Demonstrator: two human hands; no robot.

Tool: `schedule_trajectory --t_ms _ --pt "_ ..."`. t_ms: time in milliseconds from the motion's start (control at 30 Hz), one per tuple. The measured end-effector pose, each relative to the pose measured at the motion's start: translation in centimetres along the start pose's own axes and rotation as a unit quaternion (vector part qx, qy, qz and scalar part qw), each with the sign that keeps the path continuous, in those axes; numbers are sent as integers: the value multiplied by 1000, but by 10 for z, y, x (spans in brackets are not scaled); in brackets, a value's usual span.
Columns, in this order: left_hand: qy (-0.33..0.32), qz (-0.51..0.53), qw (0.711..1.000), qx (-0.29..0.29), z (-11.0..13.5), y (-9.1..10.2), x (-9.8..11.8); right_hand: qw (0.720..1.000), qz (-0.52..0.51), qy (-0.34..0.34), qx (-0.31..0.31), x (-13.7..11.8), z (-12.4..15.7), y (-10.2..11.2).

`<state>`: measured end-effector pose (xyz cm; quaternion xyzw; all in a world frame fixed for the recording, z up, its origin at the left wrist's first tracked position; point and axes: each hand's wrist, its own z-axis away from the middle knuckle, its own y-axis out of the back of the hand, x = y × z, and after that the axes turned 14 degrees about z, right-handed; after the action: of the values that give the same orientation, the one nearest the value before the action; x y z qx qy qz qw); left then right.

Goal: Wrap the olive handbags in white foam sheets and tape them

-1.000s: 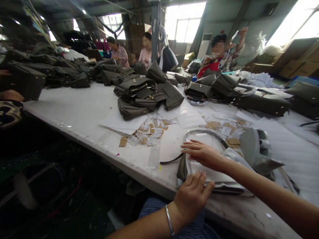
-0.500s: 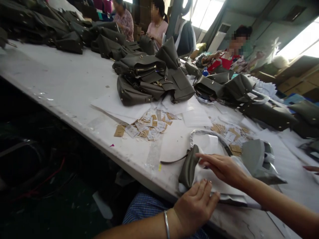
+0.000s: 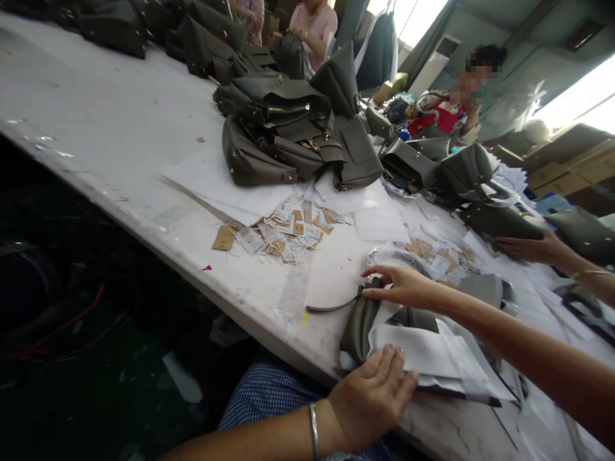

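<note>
A dark olive handbag [image 3: 358,330] lies on its side at the near edge of the table, with a white wrapping sheet [image 3: 413,349] over much of it. My left hand [image 3: 372,397], a silver bangle at its wrist, rests with fingers stretched out on the sheet's near side. At the bag's upper end, my right hand [image 3: 396,286] has thumb and fingers around the dark edge by a narrow strap [image 3: 331,308]. The wrapped handle [image 3: 401,257] curves behind that hand. What lies under the sheet is mostly hidden.
Paper hang tags [image 3: 288,234] with strings lie beyond the bag, beside white sheets [image 3: 225,189]. Several olive bags [image 3: 298,134] are heaped farther back. A co-worker's hand [image 3: 533,248] touches a bag at the right. Other people sit across the table [image 3: 120,134].
My right hand has moved from the white sheet to the bag's upper end and closed there. The sheet lies lower, baring some olive surface. A co-worker's hand has come farther in at right.
</note>
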<state>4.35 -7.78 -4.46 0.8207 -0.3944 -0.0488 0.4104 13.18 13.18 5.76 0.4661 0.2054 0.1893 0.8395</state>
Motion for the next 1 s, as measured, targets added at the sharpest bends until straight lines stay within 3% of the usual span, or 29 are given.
schedule_trajectory --t_ms 67,133,233,300,367,467,567,633,700,767,900,1000 --pt "3 5 1000 0 0 0 1 991 -110 -15 -68 0 -3 -2" --pt "10 8 1000 3 0 0 1 968 -232 -39 -88 0 -5 -11" --pt "22 11 1000 7 -2 -1 1 934 -347 -78 -25 -2 -6 -28" --pt "31 20 999 9 -3 -2 -1 930 -359 -80 16 -4 -4 -35" --pt "37 38 999 9 -3 -2 -2 948 -310 -62 40 -6 1 -38" --pt "48 71 996 -2 -2 -3 -4 985 -105 -42 127 -12 19 -38" --pt "66 91 994 0 0 -3 -3 962 82 7 259 -20 43 -43" --pt "66 102 993 3 1 -4 -2 946 126 98 281 -25 54 -49" --pt "59 118 991 -3 2 -4 -2 941 141 201 230 -28 56 -54" --pt "56 132 990 -14 2 -3 -2 942 141 270 140 -30 48 -53" --pt "62 130 989 -13 2 1 -4 937 101 329 -55 -34 20 -31" --pt "61 123 990 -15 1 4 -5 926 101 344 -122 -42 6 -18"
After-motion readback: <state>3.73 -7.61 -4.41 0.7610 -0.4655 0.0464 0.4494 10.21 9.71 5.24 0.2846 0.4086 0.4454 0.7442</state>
